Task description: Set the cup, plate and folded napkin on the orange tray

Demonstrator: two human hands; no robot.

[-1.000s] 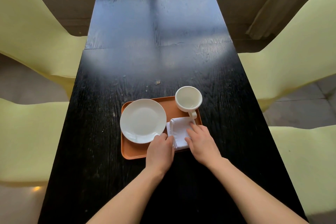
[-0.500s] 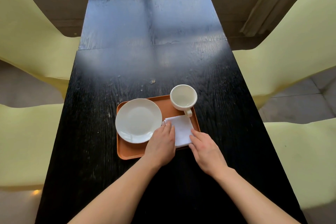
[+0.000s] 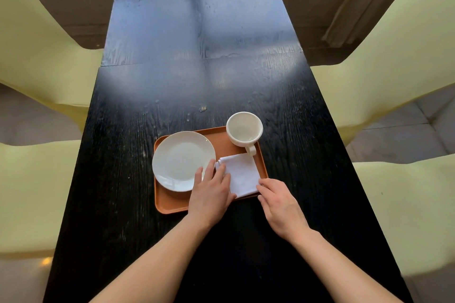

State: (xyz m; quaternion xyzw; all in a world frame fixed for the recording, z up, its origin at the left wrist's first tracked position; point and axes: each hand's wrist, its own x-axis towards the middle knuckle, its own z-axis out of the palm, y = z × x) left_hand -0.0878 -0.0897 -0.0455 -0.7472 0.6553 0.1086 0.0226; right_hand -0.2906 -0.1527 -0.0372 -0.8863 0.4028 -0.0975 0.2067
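Note:
An orange tray (image 3: pixel 170 203) lies on the black table. A white plate (image 3: pixel 181 158) covers its left half, its left rim over the tray's edge. A white cup (image 3: pixel 244 129) stands upright at the tray's far right corner, handle toward me. A folded white napkin (image 3: pixel 242 177) lies flat on the tray's near right part. My left hand (image 3: pixel 211 192) rests palm down, fingers spread across the napkin's left edge and the plate's rim. My right hand (image 3: pixel 279 201) touches the napkin's near right corner with its fingertips.
The long black table (image 3: pixel 197 68) runs away from me. Pale yellow chairs flank it: left chairs (image 3: pixel 32 194) and right chairs (image 3: pixel 406 204). A small crumb (image 3: pixel 202 108) lies on the table beyond the tray.
My left hand opened from a fist and slid forward onto the napkin's left edge. My right hand drew back off the napkin to its near right corner. The napkin now lies flat.

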